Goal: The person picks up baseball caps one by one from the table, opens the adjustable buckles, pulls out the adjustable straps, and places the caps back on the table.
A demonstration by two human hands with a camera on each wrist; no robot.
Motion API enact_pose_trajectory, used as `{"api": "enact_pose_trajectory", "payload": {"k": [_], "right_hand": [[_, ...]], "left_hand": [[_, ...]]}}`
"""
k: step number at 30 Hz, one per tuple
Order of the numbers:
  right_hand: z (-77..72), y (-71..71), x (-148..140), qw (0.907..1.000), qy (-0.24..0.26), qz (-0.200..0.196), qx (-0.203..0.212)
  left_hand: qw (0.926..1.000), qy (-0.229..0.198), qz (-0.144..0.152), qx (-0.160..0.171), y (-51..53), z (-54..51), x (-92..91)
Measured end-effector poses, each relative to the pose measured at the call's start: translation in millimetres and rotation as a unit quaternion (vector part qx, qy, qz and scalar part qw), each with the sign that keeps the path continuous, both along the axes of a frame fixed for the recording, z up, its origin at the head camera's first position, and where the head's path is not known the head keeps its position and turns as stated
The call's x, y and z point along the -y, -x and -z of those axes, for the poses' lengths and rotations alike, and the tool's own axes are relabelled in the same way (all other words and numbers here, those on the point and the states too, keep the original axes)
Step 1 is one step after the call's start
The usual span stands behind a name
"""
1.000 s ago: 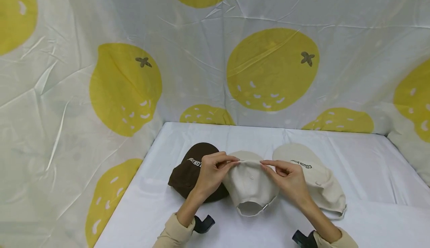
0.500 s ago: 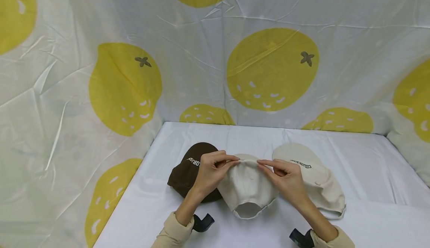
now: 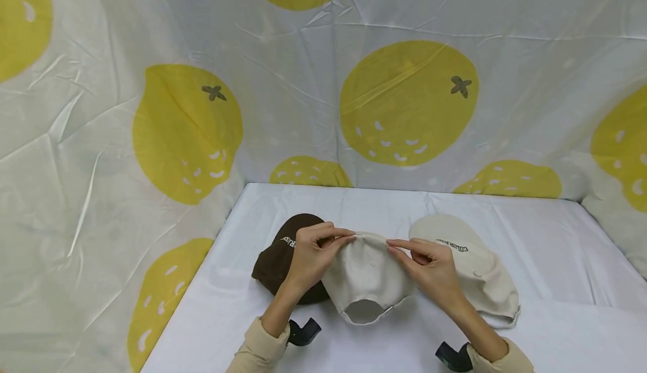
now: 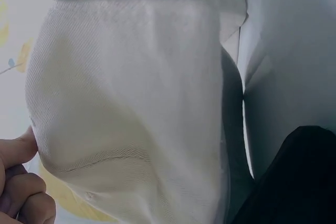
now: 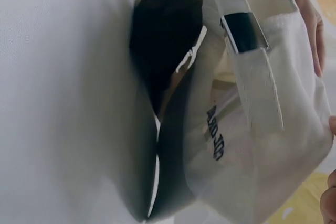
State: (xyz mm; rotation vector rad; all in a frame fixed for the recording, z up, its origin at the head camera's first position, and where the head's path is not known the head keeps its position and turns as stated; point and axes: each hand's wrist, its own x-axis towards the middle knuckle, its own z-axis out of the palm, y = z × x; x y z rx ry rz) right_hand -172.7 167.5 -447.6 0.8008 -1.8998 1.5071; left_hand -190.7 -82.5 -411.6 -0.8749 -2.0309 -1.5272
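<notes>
Head view: left hand (image 3: 314,255) and right hand (image 3: 433,266) each pinch the middle cap's (image 3: 371,277) crown, between the brown cap (image 3: 277,263) and cream cap (image 3: 492,283).
Two-sided pinch: probably spreads the load — soft cloth would likely sag otherwise.
Middle cap: off-white, creased, rear opening towards the person.

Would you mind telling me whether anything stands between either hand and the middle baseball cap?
Nothing visible does: the left hand and right hand both pinch the middle baseball cap directly. The dark brown cap and other cream cap flank it.
</notes>
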Motion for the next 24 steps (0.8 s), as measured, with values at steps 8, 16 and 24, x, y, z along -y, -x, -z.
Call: {"api": "enact_pose_trajectory", "payload": {"k": [8,16,24], "right_hand": [[-3.6,-2.2,-3.6,0.9994,-0.018,-0.027,0.01],[-2.1,-4.4,-10.5,0.9949,-0.054,-0.085,0.01],[6.6,-11.7,-12.8,0.9837,-0.084,-0.149,0.056]], "left_hand": [[0.9988,-0.025,-0.037,0.022,4.0,-3.6,11.4],[0.9966,-0.04,-0.061,0.037,5.8,-4.7,15.9],[0.9947,-0.04,-0.071,0.062,5.3,-9.9,20.6]]}}
